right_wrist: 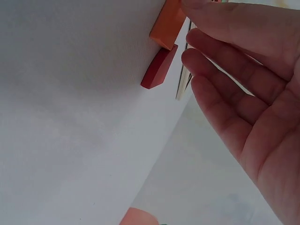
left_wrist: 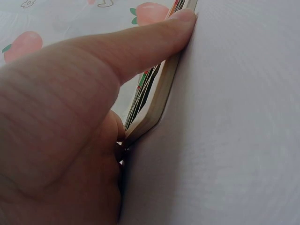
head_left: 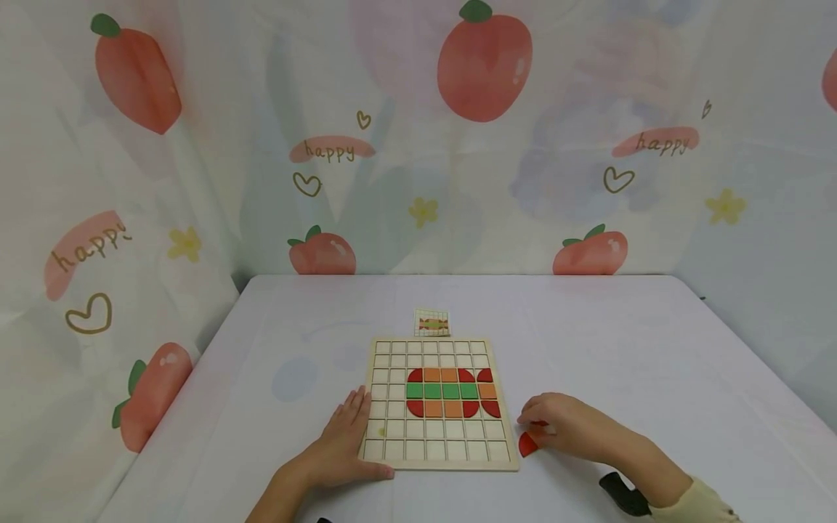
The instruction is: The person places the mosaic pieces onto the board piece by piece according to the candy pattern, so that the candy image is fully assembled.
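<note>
A wooden grid board (head_left: 434, 449) lies on the table with red, orange and green tiles (head_left: 451, 391) set in its squares. My left hand (head_left: 336, 447) rests against its lower left corner, fingers extended along the left side. The left thumb (left_wrist: 154, 42) lies along the front edge. Right of the board, my right hand (head_left: 565, 427) reaches low over loose tiles. Its thumb and fingers pinch a red tile (head_left: 539, 423), mostly covered in the head view. Right by the thumb are an orange tile (right_wrist: 166, 28) and a red quarter-circle tile (right_wrist: 159, 68).
Behind the board's far edge sits a small pattern card (head_left: 432, 323) showing a coloured figure on a grid. A white cloth covers the table (head_left: 275, 349), and printed fabric (head_left: 405, 167) hangs behind and at the sides. A black strap (head_left: 623, 495) shows by the right wrist.
</note>
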Action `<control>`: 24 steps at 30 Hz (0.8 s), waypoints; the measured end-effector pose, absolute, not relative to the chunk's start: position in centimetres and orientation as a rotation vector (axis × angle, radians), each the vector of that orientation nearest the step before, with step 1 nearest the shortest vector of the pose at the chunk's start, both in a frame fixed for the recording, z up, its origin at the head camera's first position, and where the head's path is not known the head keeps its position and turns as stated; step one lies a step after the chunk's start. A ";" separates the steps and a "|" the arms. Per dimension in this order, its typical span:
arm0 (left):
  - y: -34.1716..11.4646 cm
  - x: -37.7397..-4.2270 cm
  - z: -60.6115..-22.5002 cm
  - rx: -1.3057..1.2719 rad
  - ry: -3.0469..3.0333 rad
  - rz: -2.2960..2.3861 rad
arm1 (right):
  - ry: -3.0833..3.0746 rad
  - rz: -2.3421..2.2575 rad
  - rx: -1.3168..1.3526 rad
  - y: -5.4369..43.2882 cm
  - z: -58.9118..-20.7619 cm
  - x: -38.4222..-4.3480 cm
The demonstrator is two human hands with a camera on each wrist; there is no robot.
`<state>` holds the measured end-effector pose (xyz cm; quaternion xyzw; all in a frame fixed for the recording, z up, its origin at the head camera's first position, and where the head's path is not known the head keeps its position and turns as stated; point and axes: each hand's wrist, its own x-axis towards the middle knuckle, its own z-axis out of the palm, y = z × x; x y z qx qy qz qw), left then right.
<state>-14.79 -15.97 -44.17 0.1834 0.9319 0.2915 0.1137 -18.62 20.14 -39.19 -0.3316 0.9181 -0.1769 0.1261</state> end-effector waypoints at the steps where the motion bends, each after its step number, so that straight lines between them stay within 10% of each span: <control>1: -16.0 -14.8 -44.1 0.537 2.731 0.860 | 2.675 -0.502 -0.990 20.2 -39.2 -18.6; 24: -16.0 -14.9 -44.6 0.547 2.749 0.849 | 2.680 -0.398 -1.182 20.8 -39.8 -18.2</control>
